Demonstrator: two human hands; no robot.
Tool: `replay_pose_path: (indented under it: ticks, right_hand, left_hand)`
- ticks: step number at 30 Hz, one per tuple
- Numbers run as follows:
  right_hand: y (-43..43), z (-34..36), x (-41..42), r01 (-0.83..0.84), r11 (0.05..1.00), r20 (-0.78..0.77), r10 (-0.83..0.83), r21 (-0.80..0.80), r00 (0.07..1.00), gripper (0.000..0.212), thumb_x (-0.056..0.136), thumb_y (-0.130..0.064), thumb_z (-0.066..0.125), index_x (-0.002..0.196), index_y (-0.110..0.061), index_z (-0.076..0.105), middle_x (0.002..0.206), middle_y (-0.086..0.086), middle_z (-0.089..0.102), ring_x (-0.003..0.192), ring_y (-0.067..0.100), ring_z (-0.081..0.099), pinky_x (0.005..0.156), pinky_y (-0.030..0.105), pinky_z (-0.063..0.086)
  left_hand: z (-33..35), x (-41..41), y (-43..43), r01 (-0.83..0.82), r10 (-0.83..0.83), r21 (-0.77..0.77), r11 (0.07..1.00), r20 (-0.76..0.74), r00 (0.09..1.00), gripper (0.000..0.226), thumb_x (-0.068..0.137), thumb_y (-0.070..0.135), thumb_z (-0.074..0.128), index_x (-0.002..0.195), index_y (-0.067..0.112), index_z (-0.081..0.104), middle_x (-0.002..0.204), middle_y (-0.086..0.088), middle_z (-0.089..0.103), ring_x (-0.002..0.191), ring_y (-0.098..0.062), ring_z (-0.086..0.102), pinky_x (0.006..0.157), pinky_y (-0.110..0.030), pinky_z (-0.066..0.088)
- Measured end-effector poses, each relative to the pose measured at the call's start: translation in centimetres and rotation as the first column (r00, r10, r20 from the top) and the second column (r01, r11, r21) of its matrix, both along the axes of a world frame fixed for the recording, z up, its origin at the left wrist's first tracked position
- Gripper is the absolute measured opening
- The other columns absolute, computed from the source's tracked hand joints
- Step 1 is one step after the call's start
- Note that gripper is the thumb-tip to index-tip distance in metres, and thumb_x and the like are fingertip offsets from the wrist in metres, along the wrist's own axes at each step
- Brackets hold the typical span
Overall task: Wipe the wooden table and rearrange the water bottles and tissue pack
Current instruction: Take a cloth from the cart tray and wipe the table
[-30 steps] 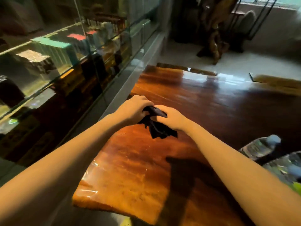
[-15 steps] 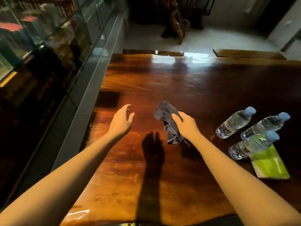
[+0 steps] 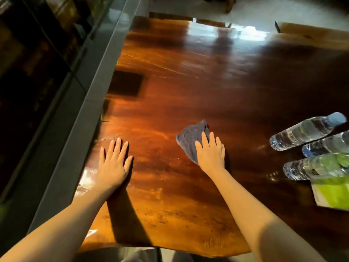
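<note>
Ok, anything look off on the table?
Three water bottles lie on their sides at right, nearest overlapping the green tissue pack. Shiny specks, maybe droplets, dot the table between left hand and right hand.

Looks like a shop or showroom to me, not a regular home. The whole left side of the frame is a glass-fronted display cabinet (image 3: pixel 43 59) with a grey frame and dim stuff on shelves, too dark to make out. A big glossy slab-style wooden table (image 3: pixel 188 82) fills the middle, with pale floor (image 3: pixel 283 10) along the top.
</note>
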State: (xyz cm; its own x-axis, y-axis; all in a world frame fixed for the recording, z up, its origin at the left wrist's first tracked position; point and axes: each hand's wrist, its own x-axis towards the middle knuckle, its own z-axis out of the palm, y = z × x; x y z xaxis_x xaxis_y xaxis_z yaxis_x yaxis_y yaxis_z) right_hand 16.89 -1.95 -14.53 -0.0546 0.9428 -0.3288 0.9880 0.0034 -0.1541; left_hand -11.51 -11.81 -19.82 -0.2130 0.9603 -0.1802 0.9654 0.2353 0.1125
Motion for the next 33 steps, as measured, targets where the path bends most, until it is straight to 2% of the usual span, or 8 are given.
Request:
replay_pose_path:
  ticks: [4, 7, 10, 14, 18, 22, 28, 33]
  right_hand:
    - [0.6, -2.0, 0.2, -0.167, 0.986, 0.083, 0.167, -0.014, 0.982, 0.057, 0.101, -0.036, 0.023, 0.15, -0.019, 0.0, 0.16, 0.01, 0.003, 0.147, 0.034, 0.0, 0.12, 0.049, 0.008]
    - [1.5, -3.1, 0.6, -0.213, 0.976, 0.151, 0.205, 0.041, 0.967, 0.057, 0.1, -0.038, 0.025, 0.15, -0.019, 0.005, 0.16, 0.012, 0.007, 0.146, 0.036, 0.003, 0.119, 0.049, 0.008]
    - [2.9, -3.5, 0.0, -0.225, 0.965, 0.156, 0.204, 0.135, 0.967, 0.055, 0.099, -0.042, 0.025, 0.149, -0.021, 0.014, 0.159, 0.011, 0.013, 0.146, 0.035, 0.01, 0.118, 0.049, 0.01]
    - [3.5, -4.9, -0.1, -0.349, 0.93, 0.197, 0.324, 0.112, 0.926, 0.057, 0.098, -0.044, 0.022, 0.15, -0.023, 0.01, 0.159, 0.012, 0.012, 0.146, 0.037, 0.011, 0.116, 0.054, 0.017]
    - [3.6, -5.3, 0.0, -0.31, 0.941, 0.188, 0.283, 0.136, 0.941, 0.057, 0.097, -0.047, 0.022, 0.149, -0.025, 0.014, 0.157, 0.013, 0.019, 0.144, 0.039, 0.016, 0.113, 0.057, 0.021]
    - [5.0, -5.5, -0.2, -0.185, 0.964, 0.153, 0.157, 0.191, 0.976, 0.056, 0.097, -0.045, 0.027, 0.149, -0.027, 0.017, 0.158, 0.011, 0.019, 0.145, 0.038, 0.012, 0.114, 0.057, 0.016]
    - [8.1, -6.2, -3.4, 0.09, 0.98, 0.067, -0.103, 0.175, 0.992, 0.055, 0.097, -0.05, 0.016, 0.148, -0.036, 0.002, 0.161, 0.001, 0.001, 0.147, 0.033, -0.002, 0.116, 0.059, 0.005]
    - [10.4, -5.9, -7.5, 0.076, 0.985, 0.036, -0.083, 0.155, 0.996, 0.055, 0.097, -0.05, 0.015, 0.148, -0.035, 0.0, 0.161, 0.001, -0.002, 0.146, 0.035, -0.005, 0.115, 0.06, 0.0]
  left_hand:
    - [-0.3, 0.0, -0.2, 0.0, 0.0, 0.017, 1.0, -0.014, 1.0, 0.064, 0.093, 0.053, 0.011, 0.149, 0.023, 0.017, 0.159, -0.005, 0.013, 0.148, -0.025, 0.006, 0.118, -0.051, 0.008]
    - [-0.7, -0.1, -0.1, 0.0, 0.001, 0.021, 1.0, -0.014, 1.0, 0.063, 0.094, 0.054, 0.01, 0.149, 0.023, 0.014, 0.16, -0.005, 0.012, 0.148, -0.024, 0.004, 0.119, -0.051, 0.007]
    - [-1.0, -0.2, -0.1, -0.004, 0.004, 0.027, 1.0, -0.016, 1.0, 0.062, 0.095, 0.054, 0.01, 0.149, 0.025, 0.013, 0.16, -0.004, 0.012, 0.148, -0.023, 0.004, 0.119, -0.051, 0.008]
    - [-1.3, -0.1, -0.2, -0.014, 0.015, 0.045, 0.999, -0.025, 1.0, 0.061, 0.095, 0.053, 0.012, 0.149, 0.024, 0.016, 0.159, -0.005, 0.016, 0.148, -0.023, 0.006, 0.118, -0.052, 0.011]
    - [-1.4, -0.1, -0.3, -0.011, 0.012, 0.035, 0.999, -0.048, 0.999, 0.062, 0.095, 0.055, 0.008, 0.149, 0.025, 0.011, 0.16, -0.004, 0.012, 0.148, -0.022, 0.003, 0.119, -0.051, 0.009]
    - [-1.1, 0.0, -0.3, -0.017, 0.018, 0.026, 1.0, -0.038, 0.999, 0.063, 0.094, 0.055, 0.005, 0.149, 0.025, 0.01, 0.16, -0.004, 0.01, 0.148, -0.022, 0.0, 0.119, -0.051, 0.008]
    - [-0.6, 0.2, -0.2, -0.027, 0.027, 0.01, 1.0, -0.015, 1.0, 0.064, 0.092, 0.055, 0.003, 0.149, 0.026, 0.008, 0.16, -0.002, 0.006, 0.147, -0.021, -0.004, 0.12, -0.05, 0.005]
    - [-1.1, 0.1, -0.2, -0.029, 0.03, 0.028, 0.999, -0.029, 0.999, 0.063, 0.093, 0.056, 0.005, 0.149, 0.028, 0.01, 0.16, -0.001, 0.009, 0.147, -0.022, -0.002, 0.119, -0.049, 0.005]
